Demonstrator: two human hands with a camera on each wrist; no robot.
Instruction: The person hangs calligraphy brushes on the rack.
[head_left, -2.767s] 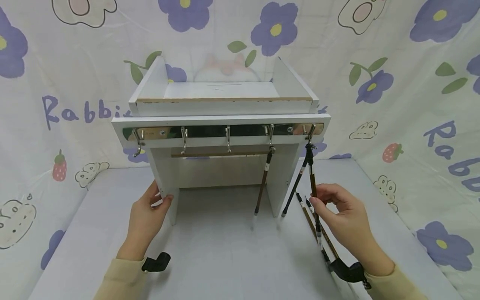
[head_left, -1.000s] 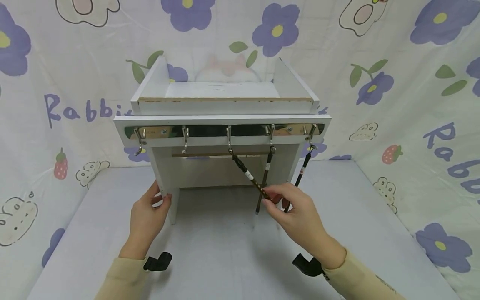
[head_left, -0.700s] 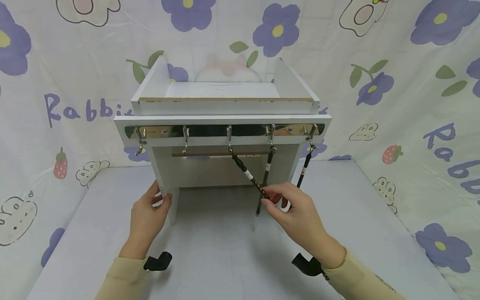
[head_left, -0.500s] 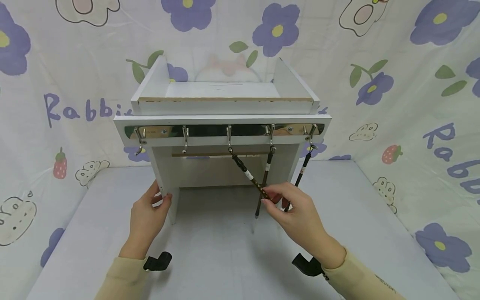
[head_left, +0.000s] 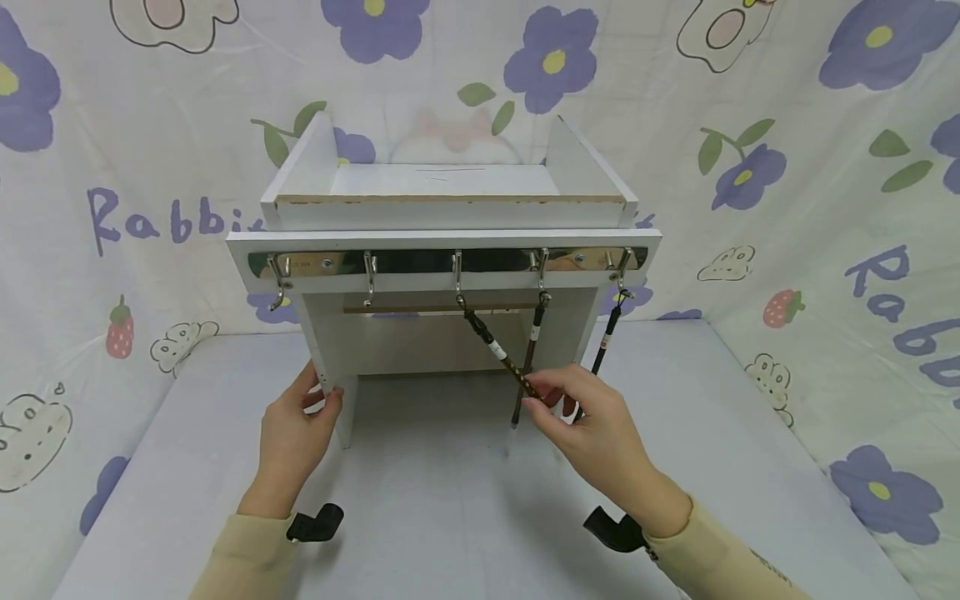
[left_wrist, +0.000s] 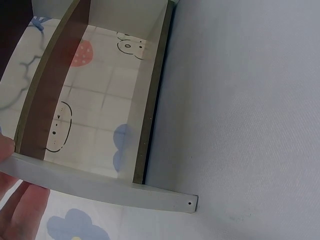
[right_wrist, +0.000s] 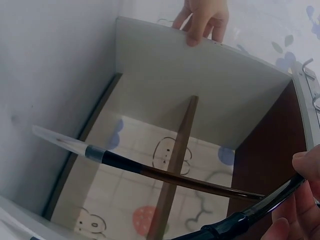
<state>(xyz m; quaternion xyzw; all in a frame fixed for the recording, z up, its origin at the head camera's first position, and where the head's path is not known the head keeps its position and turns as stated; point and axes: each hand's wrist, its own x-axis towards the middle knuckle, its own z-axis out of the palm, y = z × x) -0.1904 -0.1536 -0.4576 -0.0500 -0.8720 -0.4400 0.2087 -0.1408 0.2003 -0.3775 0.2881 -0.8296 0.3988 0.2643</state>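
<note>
A small white rack [head_left: 450, 240] stands on the table, a metal strip with several hooks along its front. My left hand [head_left: 294, 433] grips the rack's left side panel, thumb in front and fingers behind. My right hand [head_left: 592, 425] pinches the handle of a calligraphy brush [head_left: 498, 352], which slants up to the left with its loop at the middle hook [head_left: 458, 275]. Behind it a second brush [head_left: 531, 346] hangs from the hook to the right. On the rightmost hook hangs a third brush [head_left: 607, 333], its lower part partly hidden by my right hand. A clear cap [right_wrist: 60, 138] covers one brush's tip in the right wrist view.
The two left hooks [head_left: 370, 279] carry no brush. An upper tray [head_left: 450, 213] with raised sides tops the rack, which is open underneath. White cloth covers the table [head_left: 420, 517]; a flower-patterned cloth [head_left: 787, 275] hangs behind.
Since 2.8 seconds ago, my right hand has moved left from the rightmost hook to the middle, bringing a brush to that hook. It has barely moved in the last second. My left hand stays put.
</note>
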